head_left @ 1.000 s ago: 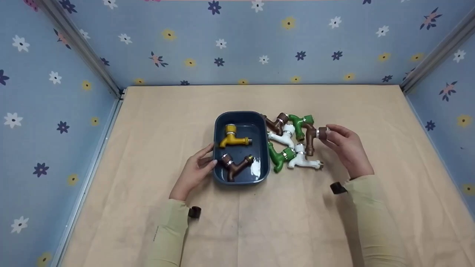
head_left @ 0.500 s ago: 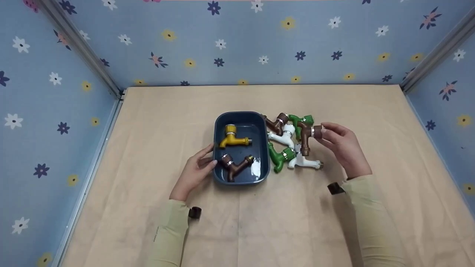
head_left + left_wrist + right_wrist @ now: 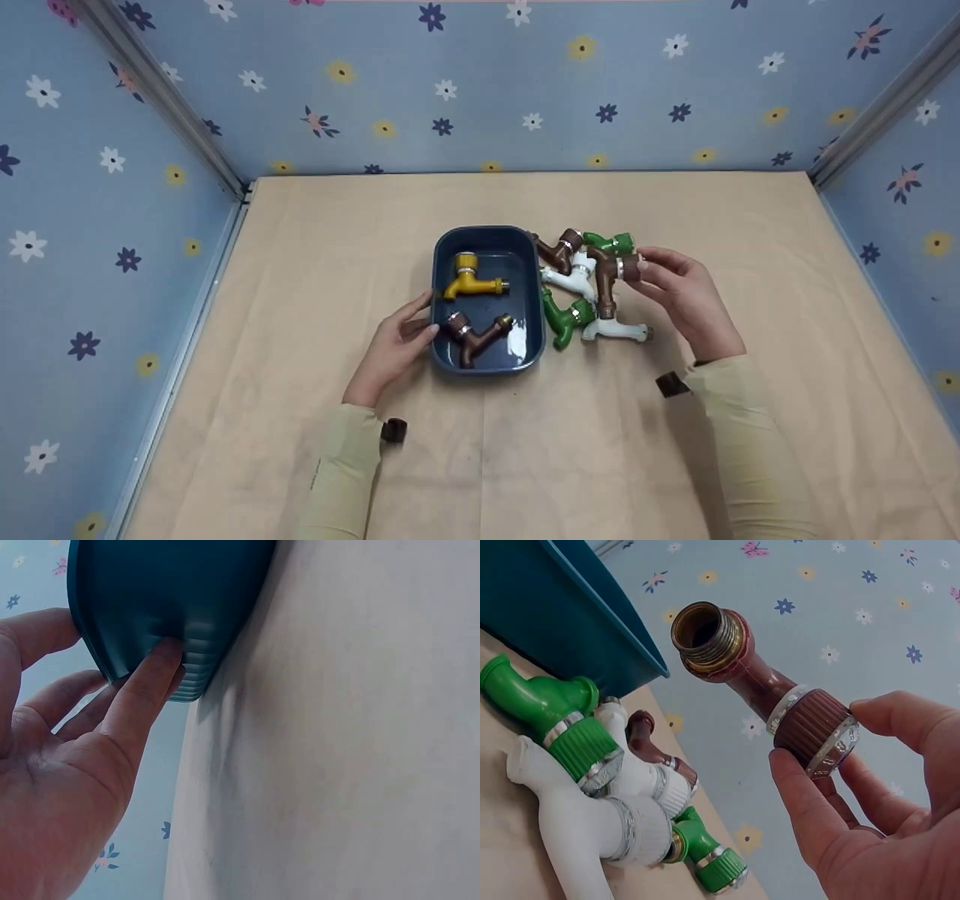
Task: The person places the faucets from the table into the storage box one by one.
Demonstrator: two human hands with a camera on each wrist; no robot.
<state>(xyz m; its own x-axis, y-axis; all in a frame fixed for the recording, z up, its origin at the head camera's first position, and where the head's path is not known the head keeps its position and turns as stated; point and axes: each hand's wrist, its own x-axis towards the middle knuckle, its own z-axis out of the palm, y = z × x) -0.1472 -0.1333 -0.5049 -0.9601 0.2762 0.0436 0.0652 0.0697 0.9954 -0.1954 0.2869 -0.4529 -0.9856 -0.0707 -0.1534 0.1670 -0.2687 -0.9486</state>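
In the head view my left hand (image 3: 390, 352) rests against the left side of a dark blue plastic tub (image 3: 487, 369). The left wrist view shows straight fingers touching the tub's outer wall (image 3: 217, 585). My right hand (image 3: 691, 301) pinches a brown faucet (image 3: 606, 285) by its ribbed knob, thumb and fingertips around it. This faucet is held up over the loose ones; its brass-threaded end faces the camera in the right wrist view. Inside the tub lie a yellow faucet (image 3: 472, 281) and a dark brown faucet (image 3: 476, 341), apart from each other.
Right of the tub lie a brown faucet (image 3: 559, 251), a white faucet (image 3: 574, 277), a green faucet (image 3: 562, 319), another green faucet (image 3: 611, 241) and a partly covered white faucet (image 3: 619, 330). A beige cloth (image 3: 322, 247) covers the table; flowered panels (image 3: 480, 82) surround it.
My right hand has moved left with the brown faucet, which now overlaps the white faucets in view. My left hand and the tub stay where they were.
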